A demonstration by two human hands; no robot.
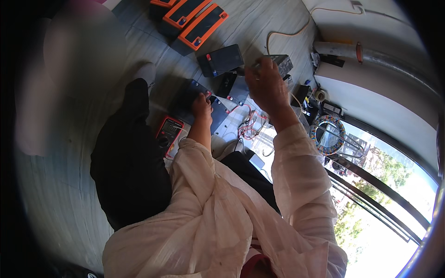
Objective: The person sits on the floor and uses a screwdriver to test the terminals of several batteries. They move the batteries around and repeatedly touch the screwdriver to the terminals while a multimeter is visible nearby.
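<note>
My right hand (267, 83) grips a dark-handled screwdriver (240, 72). Its thin shaft points left, with the tip by the blue terminal of a black battery (222, 59); whether they touch, I cannot tell. My left hand (202, 109) has its fingers at the red terminal (208, 93) of another black battery (187, 93). Whether those fingers pinch anything is hidden. Close by lie more dark batteries (238, 89), (219, 113). A red multimeter (169, 132) rests left of my left forearm, its display lit.
Orange-topped batteries (203, 26) stand at the back on the tiled floor (253, 24). Red and black leads (250, 127) tangle between my arms. A cable (286, 33) runs to the wall. On the right are a pipe (375, 55), a round beaded-looking stool seat (326, 135) and a glazed opening.
</note>
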